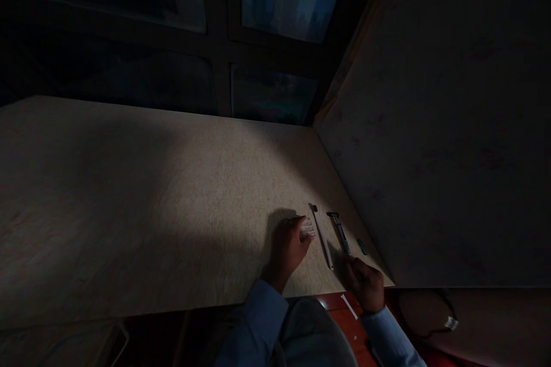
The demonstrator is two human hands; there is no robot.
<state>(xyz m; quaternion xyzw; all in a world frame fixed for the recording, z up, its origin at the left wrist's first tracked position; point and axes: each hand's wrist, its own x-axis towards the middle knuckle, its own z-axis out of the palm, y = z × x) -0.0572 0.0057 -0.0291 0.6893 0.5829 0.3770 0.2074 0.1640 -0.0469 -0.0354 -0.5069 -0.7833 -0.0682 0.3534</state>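
My left hand is closed around a small whitish object with a ribbed or printed surface; the fingers cover most of it, so its kind is unclear. Just right of that hand lies a light-handled toothbrush with a dark head, pointing away from me. My right hand is closed at the near end of a dark razor, whose head points to the far side. A small dark green item lies to the right of the razor, close to the wall.
The pale marbled countertop runs far to the left under dark windows. A patterned wall bounds it on the right. Below the front edge are a reddish surface with a white strip and a dark cable. Lighting is dim.
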